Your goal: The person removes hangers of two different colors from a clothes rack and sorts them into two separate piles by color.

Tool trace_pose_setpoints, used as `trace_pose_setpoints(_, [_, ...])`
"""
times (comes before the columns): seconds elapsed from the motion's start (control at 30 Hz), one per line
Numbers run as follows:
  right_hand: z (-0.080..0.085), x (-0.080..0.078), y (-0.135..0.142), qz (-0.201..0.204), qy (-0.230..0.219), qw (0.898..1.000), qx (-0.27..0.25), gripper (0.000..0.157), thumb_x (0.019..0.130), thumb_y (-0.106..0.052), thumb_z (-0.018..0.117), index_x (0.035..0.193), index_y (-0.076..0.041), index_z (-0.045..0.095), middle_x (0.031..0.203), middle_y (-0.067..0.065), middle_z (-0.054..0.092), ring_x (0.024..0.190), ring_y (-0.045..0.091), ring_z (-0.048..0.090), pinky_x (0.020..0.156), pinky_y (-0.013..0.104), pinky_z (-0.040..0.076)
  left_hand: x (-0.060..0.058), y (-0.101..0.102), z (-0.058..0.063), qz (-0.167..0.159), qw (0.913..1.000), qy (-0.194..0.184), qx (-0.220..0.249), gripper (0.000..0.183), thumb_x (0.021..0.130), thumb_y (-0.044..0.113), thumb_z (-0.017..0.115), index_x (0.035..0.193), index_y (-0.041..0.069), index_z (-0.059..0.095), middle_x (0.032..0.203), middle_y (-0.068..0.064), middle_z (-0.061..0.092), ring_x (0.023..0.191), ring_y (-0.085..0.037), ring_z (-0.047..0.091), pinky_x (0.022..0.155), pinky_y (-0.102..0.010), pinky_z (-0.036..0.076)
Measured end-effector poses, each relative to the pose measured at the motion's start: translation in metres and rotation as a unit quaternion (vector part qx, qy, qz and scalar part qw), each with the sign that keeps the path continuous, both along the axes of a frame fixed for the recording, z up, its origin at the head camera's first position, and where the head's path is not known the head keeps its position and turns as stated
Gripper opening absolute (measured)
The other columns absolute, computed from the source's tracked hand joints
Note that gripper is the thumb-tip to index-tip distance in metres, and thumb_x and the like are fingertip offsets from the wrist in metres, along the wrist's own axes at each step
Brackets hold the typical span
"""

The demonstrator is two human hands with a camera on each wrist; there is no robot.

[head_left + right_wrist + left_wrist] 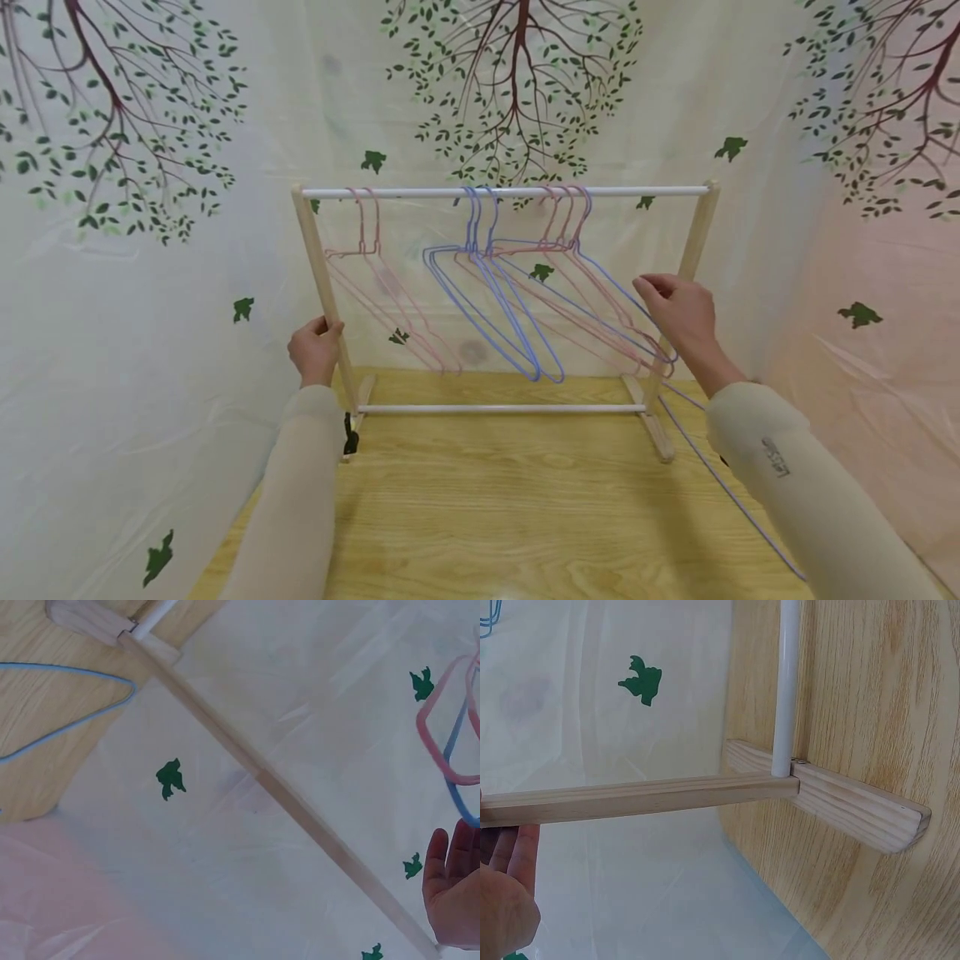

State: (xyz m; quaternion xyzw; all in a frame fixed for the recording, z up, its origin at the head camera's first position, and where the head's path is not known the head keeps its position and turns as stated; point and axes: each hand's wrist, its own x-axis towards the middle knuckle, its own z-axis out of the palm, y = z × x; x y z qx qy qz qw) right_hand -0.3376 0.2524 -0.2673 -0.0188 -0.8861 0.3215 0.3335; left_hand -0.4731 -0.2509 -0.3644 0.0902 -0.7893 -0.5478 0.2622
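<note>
A garment rack with wooden side posts and a white top rail [420, 193] stands in front of me. My left hand [315, 350] holds the left post [321, 271] between thumb and fingers, partly cut off in the left wrist view. Loosely bent, my right hand [681, 317] hovers in front of the right post [697, 242]. Its fingertips are close beside a blue hanger [613, 279], with nothing visible between them. Pink hangers [362, 221] hang at the left end of the rail, blue hangers [450, 287] in the middle, and a pink and blue bunch on the right.
A white lower bar [502, 409] joins the rack's wooden feet [656, 429] on the wood-grain table [480, 517]. Another blue hanger [712, 471] lies on the table at the right. Pale sheeting [187, 367] with tree prints surrounds the table.
</note>
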Motion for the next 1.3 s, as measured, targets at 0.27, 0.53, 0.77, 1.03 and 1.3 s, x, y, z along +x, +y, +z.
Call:
trace_pose_setpoints(0.27, [0.004,-0.014,-0.018,0.015,-0.019,1.000,0.014,0.043,0.100,-0.039,0.058,0.119,-0.003,0.072,0.110,0.018,0.071,0.097,0.033,0.064,0.083,0.046,0.047,-0.006,-0.003,-0.002,-0.004,1.0000,-0.003,0.000,0.034,0.097,0.021,0.067,0.125,0.001,0.069,0.119,-0.018,0.068,0.107,-0.034,0.063,0.096,-0.042,0.048])
trace_pose_setpoints(0.53, [0.005,-0.015,-0.022,0.016,-0.033,0.999,0.028,0.040,0.099,-0.036,0.058,0.116,-0.003,0.073,0.110,0.018,0.072,0.104,0.037,0.064,0.091,0.052,0.046,-0.004,-0.002,0.000,-0.015,0.9998,-0.004,0.010,0.034,0.097,0.020,0.066,0.125,0.000,0.068,0.120,-0.019,0.068,0.107,-0.034,0.063,0.094,-0.043,0.050])
trace_pose_setpoints(0.77, [0.003,-0.017,-0.021,0.022,-0.024,0.999,0.023,0.036,0.100,-0.030,0.058,0.115,-0.002,0.073,0.098,0.018,0.074,0.086,0.031,0.066,0.083,0.046,0.049,-0.007,-0.002,0.001,-0.015,0.9999,-0.002,0.006,0.034,0.097,0.020,0.066,0.124,0.000,0.069,0.119,-0.019,0.068,0.106,-0.034,0.063,0.094,-0.043,0.050])
trace_pose_setpoints(1.03, [0.001,-0.019,-0.020,0.010,0.015,1.000,0.018,0.032,0.100,-0.024,0.059,0.111,0.001,0.074,0.094,0.019,0.073,0.078,0.023,0.065,0.068,0.029,0.046,-0.010,-0.001,0.001,-0.016,0.9999,0.001,0.004,0.033,0.097,0.020,0.066,0.122,-0.001,0.069,0.118,-0.020,0.069,0.105,-0.035,0.063,0.094,-0.044,0.049])
trace_pose_setpoints(1.3, [-0.002,-0.016,-0.013,-0.008,0.039,0.999,-0.007,0.031,0.099,-0.025,0.060,0.111,0.000,0.075,0.096,0.019,0.074,0.066,-0.003,0.057,0.065,0.018,0.044,-0.013,-0.002,0.001,-0.015,0.9999,-0.002,0.008,0.032,0.097,0.020,0.066,0.121,-0.001,0.070,0.117,-0.019,0.069,0.105,-0.034,0.063,0.093,-0.044,0.049])
